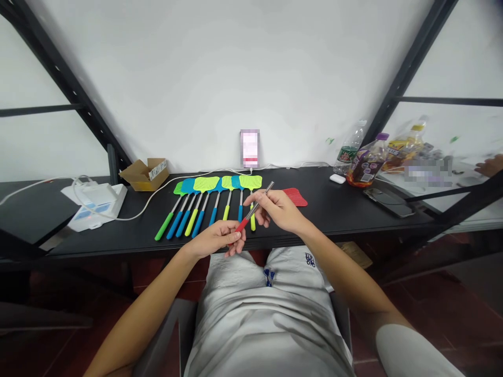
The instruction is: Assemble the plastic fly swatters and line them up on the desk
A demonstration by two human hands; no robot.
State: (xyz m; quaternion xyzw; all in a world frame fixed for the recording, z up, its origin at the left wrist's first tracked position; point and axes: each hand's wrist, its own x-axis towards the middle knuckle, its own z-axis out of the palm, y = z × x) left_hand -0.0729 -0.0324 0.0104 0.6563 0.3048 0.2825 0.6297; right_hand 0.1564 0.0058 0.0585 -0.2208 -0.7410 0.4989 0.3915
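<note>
A red fly swatter handle [242, 224] with a bare metal rod is held tilted above the front of the black table. My left hand [220, 238] is closed round its red grip. Higher up, the fingers of my right hand [277, 208] pinch the metal rod, whose tip points up and to the right. A red swatter head [295, 197] lies on the table just beyond my right hand, which partly covers it; it looks separate from the rod. To the left, several fly swatters [207, 184] in green, blue and yellow-green lie in a row, heads toward the wall.
A phone [250, 148] with a blurred screen leans on the wall, cabled. An open cardboard box [146, 174] and a white device [96, 204] are at left. Bottles [367, 159], a white case [337, 178] and a dark phone [389, 202] are at right. Another person's hand [491, 166] shows far right.
</note>
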